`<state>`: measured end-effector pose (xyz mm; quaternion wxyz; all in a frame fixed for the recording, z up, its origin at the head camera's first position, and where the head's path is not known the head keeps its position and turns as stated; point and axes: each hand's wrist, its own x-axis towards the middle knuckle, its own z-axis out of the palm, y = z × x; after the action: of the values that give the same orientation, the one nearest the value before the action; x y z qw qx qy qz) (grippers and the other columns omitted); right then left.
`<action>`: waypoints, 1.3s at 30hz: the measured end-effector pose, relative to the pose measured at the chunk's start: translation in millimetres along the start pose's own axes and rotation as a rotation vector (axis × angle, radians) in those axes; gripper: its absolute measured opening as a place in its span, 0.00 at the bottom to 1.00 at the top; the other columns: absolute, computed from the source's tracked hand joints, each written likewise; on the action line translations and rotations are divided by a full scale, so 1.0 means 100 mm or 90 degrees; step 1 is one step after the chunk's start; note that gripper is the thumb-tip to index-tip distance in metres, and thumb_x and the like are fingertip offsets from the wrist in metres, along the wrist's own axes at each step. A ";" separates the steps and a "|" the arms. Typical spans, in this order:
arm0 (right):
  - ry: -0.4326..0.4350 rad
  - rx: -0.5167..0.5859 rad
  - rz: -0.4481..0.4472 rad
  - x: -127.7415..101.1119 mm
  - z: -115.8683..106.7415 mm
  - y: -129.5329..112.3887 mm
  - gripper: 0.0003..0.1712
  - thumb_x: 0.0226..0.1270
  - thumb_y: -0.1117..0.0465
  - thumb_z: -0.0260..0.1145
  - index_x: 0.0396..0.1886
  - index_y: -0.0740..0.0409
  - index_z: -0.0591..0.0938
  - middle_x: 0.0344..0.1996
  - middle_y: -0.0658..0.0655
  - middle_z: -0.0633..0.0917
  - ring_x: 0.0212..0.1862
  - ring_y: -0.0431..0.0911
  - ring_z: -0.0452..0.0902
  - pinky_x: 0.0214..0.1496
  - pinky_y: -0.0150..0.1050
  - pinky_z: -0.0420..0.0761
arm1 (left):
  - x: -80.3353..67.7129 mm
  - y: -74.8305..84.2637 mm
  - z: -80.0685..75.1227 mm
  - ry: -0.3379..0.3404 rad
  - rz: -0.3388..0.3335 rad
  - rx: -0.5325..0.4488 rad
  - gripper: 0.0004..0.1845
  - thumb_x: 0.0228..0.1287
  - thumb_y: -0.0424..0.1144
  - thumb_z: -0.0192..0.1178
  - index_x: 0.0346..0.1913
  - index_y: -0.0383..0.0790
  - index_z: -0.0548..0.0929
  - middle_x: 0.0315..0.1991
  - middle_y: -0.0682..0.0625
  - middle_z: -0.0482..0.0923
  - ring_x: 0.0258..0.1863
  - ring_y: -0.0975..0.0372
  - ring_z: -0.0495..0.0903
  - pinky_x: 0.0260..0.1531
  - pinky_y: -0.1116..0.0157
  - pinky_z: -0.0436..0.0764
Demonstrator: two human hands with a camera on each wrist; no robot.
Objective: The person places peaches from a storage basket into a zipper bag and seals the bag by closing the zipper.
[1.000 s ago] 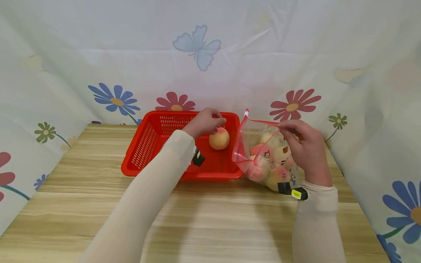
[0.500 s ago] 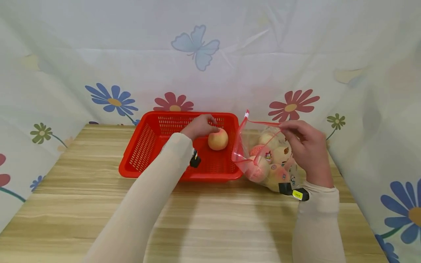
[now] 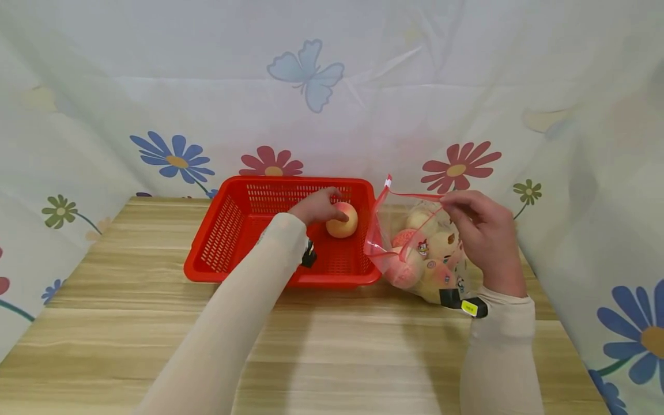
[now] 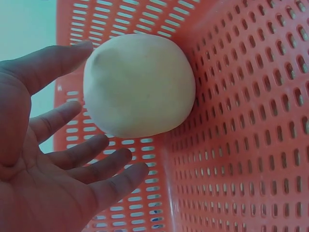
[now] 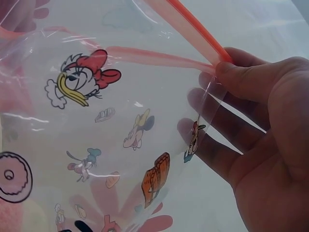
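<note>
A single yellow and pink peach (image 3: 342,220) sits in the right part of the red plastic basket (image 3: 280,280). My left hand (image 3: 317,206) reaches into the basket beside it. In the left wrist view the fingers are spread and loosely bent, and the thumb tip (image 4: 82,47) lies at the peach's edge; I cannot tell if it touches. My right hand (image 3: 482,230) pinches the rim of a clear zip bag (image 5: 130,96) between thumb and forefinger, keeping its red-edged mouth apart. Several more peaches (image 3: 404,270) show through the bag, which has cartoon prints.
Basket and bag stand side by side on a wood-grain table (image 3: 332,346). A flowered cloth (image 3: 363,115) hangs behind the table and along both sides. The basket's slotted walls rise around the left hand.
My left hand has come down from above the peach to its left side, with the thumb now in front of it. The right hand keeps its hold on the bag's rim.
</note>
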<state>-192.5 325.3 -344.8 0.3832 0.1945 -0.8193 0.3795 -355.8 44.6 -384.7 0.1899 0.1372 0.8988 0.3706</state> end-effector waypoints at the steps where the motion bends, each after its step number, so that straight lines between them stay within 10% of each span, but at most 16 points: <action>1: 0.000 0.000 0.001 0.00 0.00 0.00 0.13 0.59 0.76 0.66 0.43 0.62 0.86 0.34 0.59 0.87 0.38 0.25 0.75 0.45 0.17 0.76 | 0.00 0.00 0.01 -0.001 -0.002 -0.002 0.34 0.54 0.45 0.71 0.64 0.51 0.68 0.56 0.53 0.74 0.52 0.55 0.75 0.58 0.52 0.78; 39: -0.008 0.015 -0.010 0.00 0.01 -0.03 0.13 0.59 0.76 0.66 0.43 0.62 0.85 0.34 0.59 0.87 0.38 0.25 0.76 0.46 0.18 0.76 | 0.04 0.12 0.11 0.000 -0.051 0.064 0.42 0.48 0.39 0.75 0.67 0.52 0.65 0.54 0.51 0.75 0.48 0.55 0.78 0.51 0.52 0.83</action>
<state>-191.5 322.8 -343.6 0.3790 0.2079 -0.8156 0.3846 -352.8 61.4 -383.9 0.1978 0.1104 0.9209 0.3171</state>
